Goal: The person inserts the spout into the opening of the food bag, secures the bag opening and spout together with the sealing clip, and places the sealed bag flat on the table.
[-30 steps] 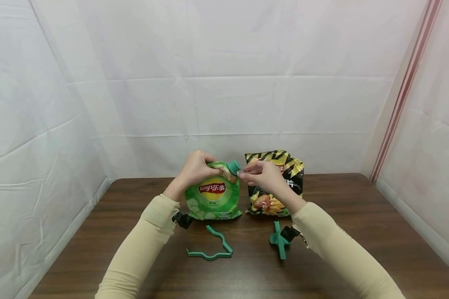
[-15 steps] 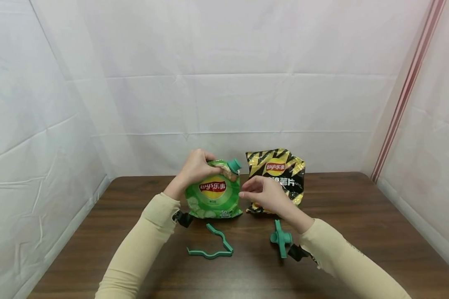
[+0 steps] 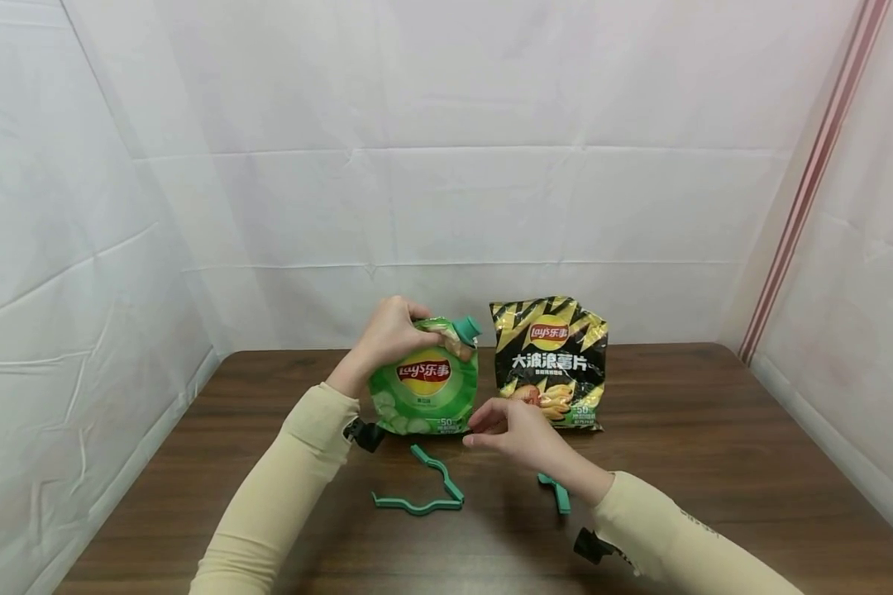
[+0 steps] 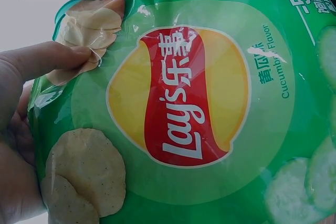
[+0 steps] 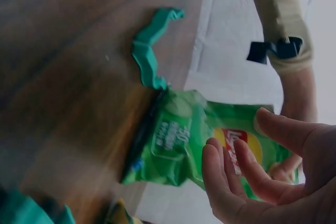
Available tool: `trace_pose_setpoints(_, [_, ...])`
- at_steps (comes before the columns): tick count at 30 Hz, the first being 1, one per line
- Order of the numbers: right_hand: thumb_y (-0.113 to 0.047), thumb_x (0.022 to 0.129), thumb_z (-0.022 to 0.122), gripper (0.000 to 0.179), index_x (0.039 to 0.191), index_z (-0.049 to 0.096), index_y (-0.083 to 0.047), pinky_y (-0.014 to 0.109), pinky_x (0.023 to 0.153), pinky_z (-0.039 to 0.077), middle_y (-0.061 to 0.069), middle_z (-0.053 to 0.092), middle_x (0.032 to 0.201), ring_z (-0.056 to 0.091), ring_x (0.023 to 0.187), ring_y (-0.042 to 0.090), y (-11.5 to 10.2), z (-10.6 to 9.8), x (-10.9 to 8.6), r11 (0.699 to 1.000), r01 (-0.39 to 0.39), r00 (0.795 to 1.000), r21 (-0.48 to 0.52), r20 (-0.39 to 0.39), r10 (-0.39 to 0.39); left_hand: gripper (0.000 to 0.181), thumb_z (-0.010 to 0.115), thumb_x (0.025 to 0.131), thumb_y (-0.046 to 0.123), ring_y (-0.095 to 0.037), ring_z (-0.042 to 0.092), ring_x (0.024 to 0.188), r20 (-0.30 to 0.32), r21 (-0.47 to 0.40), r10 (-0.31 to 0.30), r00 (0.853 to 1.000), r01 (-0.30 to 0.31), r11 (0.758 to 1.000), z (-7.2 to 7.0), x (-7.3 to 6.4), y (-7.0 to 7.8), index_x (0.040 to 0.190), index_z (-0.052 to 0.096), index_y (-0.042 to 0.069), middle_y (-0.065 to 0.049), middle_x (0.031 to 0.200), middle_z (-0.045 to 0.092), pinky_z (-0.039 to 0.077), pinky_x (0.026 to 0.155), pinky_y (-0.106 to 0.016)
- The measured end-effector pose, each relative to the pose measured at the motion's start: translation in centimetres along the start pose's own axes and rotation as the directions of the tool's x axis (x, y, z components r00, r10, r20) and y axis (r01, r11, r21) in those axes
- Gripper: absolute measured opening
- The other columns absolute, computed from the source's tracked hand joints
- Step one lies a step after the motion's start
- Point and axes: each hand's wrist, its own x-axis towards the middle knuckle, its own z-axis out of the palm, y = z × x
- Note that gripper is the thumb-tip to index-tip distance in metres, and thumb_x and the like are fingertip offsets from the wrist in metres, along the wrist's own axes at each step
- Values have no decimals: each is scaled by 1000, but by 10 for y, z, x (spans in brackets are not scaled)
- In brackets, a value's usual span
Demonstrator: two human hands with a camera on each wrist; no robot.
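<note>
My left hand pinches the top of a green Lay's chip bag and keeps it upright on the table. In the left wrist view the thumb presses on the bag's printed front. A green round cap sticks up at the bag's top right corner. My right hand holds nothing; its fingers are loosely bent, just beside the bag's lower right corner. Before the bag lies an unfolded green hinged bag clip. Another green clip, with a round spout part, is mostly hidden under my right wrist.
A black and yellow Lay's chip bag stands to the right of the green one. The brown wooden table is bordered by a white curtain at the back and sides.
My right hand has left the green cap and come down and forward, past the bag's side. It now covers part of the spouted clip. My left hand and the green bag stay put.
</note>
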Motion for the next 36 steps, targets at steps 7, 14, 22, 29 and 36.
trace_pose_setpoints(7, [-30, 82, 74, 26, 98, 68, -10, 28, 73, 52, 0, 69, 94, 65, 86, 14, 6, 16, -7, 1000, -6, 997, 10, 80, 5, 13, 74, 77, 17, -11, 49, 47, 7, -11, -3, 1000, 3, 1000, 0, 0, 2, 67, 70, 10, -1, 58, 64, 40, 49, -24])
trace_pose_setpoints(14, [-29, 82, 75, 28, 99, 67, -8, 29, 73, 53, 4, 69, 96, 66, 88, 17, 13, 27, -9, 998, -28, 989, 51, 149, 20, 9, 74, 77, 18, -12, 54, 50, 6, -3, -1, 1000, 1, 1000, 0, 0, 2, 73, 74, 10, -2, 64, 69, 43, 50, -24])
trace_pose_setpoints(22, [-26, 82, 75, 22, 95, 68, -10, 26, 69, 51, 0, 71, 92, 65, 84, 12, 22, 41, -10, 998, -17, 980, 63, 198, 4, 9, 75, 77, 18, -12, 59, 53, -2, -7, -4, 1000, 4, 1000, 0, -1, 4, 79, 77, 10, -3, 69, 71, 47, 53, -25])
trace_pose_setpoints(29, [-27, 82, 74, 20, 96, 69, -14, 27, 73, 51, 0, 71, 95, 65, 88, 14, 26, 50, -11, 998, -14, 967, 60, 257, -2, 6, 74, 77, 15, -12, 56, 51, -3, -4, 7, 1000, -7, 1000, -1, -2, 2, 74, 75, 10, -3, 66, 70, 45, 52, -25])
trace_pose_setpoints(36, [-24, 80, 77, 17, 94, 71, -15, 29, 76, 52, 0, 72, 94, 66, 92, 19, 24, 50, -12, 999, 6, 964, 52, 264, -20, 5, 73, 77, 14, -12, 56, 51, 0, -16, 8, 1000, -8, 1000, -2, -1, 3, 76, 75, 9, -4, 67, 70, 46, 52, -26])
